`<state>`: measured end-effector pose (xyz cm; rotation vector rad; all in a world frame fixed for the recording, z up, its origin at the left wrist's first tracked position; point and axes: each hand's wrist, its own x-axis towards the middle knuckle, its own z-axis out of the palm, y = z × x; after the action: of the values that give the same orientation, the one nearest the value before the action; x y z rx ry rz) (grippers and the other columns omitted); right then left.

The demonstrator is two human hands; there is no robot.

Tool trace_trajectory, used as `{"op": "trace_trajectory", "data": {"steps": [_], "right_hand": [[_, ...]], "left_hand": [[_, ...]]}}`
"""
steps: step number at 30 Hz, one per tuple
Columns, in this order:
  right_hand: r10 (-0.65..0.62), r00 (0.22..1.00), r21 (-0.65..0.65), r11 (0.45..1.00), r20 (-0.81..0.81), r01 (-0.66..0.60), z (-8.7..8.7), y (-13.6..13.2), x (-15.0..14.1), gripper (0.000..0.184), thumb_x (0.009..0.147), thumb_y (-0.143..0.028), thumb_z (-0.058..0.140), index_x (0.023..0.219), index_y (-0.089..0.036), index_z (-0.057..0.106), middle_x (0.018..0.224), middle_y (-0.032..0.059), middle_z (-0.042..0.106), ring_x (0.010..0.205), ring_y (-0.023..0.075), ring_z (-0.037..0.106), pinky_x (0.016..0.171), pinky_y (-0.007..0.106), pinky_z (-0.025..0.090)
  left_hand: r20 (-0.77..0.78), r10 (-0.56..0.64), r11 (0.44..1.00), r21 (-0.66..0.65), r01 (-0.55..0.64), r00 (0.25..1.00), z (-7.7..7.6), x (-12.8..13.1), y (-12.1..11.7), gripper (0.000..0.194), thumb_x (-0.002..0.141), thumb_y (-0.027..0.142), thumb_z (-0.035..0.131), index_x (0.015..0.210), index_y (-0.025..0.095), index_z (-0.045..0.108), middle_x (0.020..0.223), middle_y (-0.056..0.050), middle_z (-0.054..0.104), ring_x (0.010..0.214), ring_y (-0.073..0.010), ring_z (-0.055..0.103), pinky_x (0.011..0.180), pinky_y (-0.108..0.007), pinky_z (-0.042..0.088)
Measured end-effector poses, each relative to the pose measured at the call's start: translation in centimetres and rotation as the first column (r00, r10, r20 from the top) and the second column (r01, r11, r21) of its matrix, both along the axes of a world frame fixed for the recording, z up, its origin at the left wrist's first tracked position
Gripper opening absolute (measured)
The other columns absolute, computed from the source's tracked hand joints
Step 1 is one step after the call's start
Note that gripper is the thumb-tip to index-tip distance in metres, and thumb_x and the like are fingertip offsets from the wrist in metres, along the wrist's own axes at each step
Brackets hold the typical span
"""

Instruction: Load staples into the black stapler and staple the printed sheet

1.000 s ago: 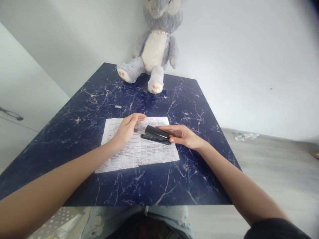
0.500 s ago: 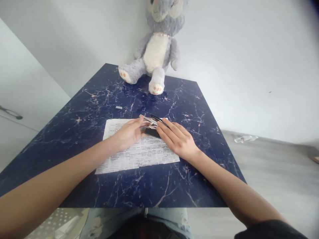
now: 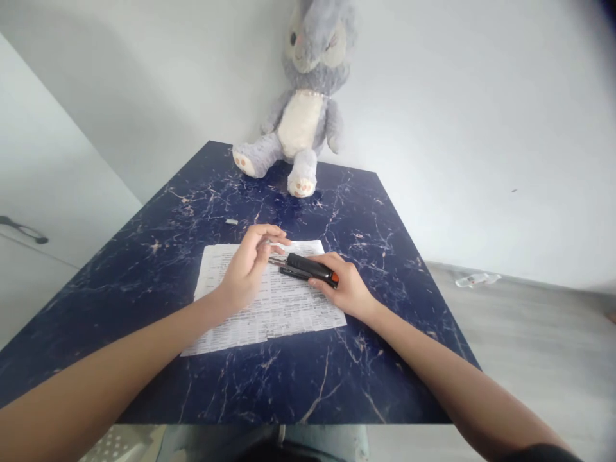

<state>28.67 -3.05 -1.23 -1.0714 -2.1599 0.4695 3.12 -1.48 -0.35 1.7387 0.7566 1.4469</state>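
Note:
A black stapler (image 3: 312,266) with an orange patch near its rear lies over the printed paper (image 3: 289,308). My right hand (image 3: 344,285) is closed around its rear end, fingers over the far side and thumb on the near side. A thin metal part pokes out of its front, pointing left. My left hand (image 3: 245,269) is just left of that metal part, over the paper, with curved fingers held apart. Whether its fingertips touch the metal cannot be made out. Beyond the paper lies a small pale strip (image 3: 231,222), seemingly staples.
The dark blue marbled table (image 3: 317,385) has its near edge in front of my lap. At its far end a grey plush toy (image 3: 301,128) sits against the wall. A clear plastic item (image 3: 478,280) lies on the floor to the right. A cabinet handle (image 3: 24,230) shows at left.
The stapler's spread-open parts have come together, and my right hand has turned to wrap its rear. My left hand has lifted and its fingers have come away from the opened parts. The view tilted up slightly.

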Motion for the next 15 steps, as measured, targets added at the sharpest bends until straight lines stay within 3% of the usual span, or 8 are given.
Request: {"op": "trace_trajectory", "data": {"steps": [3,7,11,15], "right_hand": [[0.025,0.997,0.354,0.934,0.077,-0.051,0.1,-0.7,-0.1,0.054,0.095,-0.039,0.076,0.145,-0.025,0.059,0.140,0.0139,0.067,0.127,0.0331,0.062,0.102,0.054,0.054],[0.044,0.982,0.671,0.724,0.183,-0.158,0.8,-2.2,-0.1,0.044,0.094,-0.019,0.076,0.137,-0.027,0.066,0.124,0.0079,0.075,0.111,0.0250,0.068,0.093,0.043,0.055],[0.052,0.951,0.787,0.549,0.304,-0.282,2.2,-3.2,-0.2,0.021,0.093,-0.012,0.075,0.111,-0.022,0.078,0.111,0.0059,0.078,0.107,0.0211,0.067,0.091,0.038,0.055],[0.027,0.934,0.827,0.457,0.356,-0.328,3.1,-3.0,0.0,0.017,0.093,-0.011,0.073,0.098,-0.025,0.080,0.106,0.0015,0.079,0.103,0.0180,0.067,0.090,0.036,0.056]], "left_hand": [[-0.242,-0.101,0.978,0.156,0.141,0.965,-0.1,0.3,-1.3,0.041,0.110,0.017,0.040,0.150,0.026,0.046,0.147,-0.013,0.061,0.134,-0.0254,0.064,0.114,-0.049,0.053],[-0.451,-0.124,0.923,0.276,0.270,0.884,-0.2,0.3,-2.5,0.051,0.109,0.021,0.050,0.158,0.027,0.036,0.142,-0.015,0.067,0.131,-0.0269,0.068,0.105,-0.043,0.062],[-0.523,-0.056,0.871,0.391,0.297,0.851,0.2,0.4,-3.1,0.050,0.109,0.020,0.052,0.156,0.024,0.039,0.136,-0.015,0.070,0.131,-0.0289,0.068,0.106,-0.044,0.062],[-0.563,-0.054,0.822,0.444,0.356,0.825,0.3,0.7,-3.2,0.054,0.107,0.018,0.053,0.158,0.020,0.035,0.133,-0.015,0.072,0.133,-0.0302,0.066,0.108,-0.047,0.061]]}}
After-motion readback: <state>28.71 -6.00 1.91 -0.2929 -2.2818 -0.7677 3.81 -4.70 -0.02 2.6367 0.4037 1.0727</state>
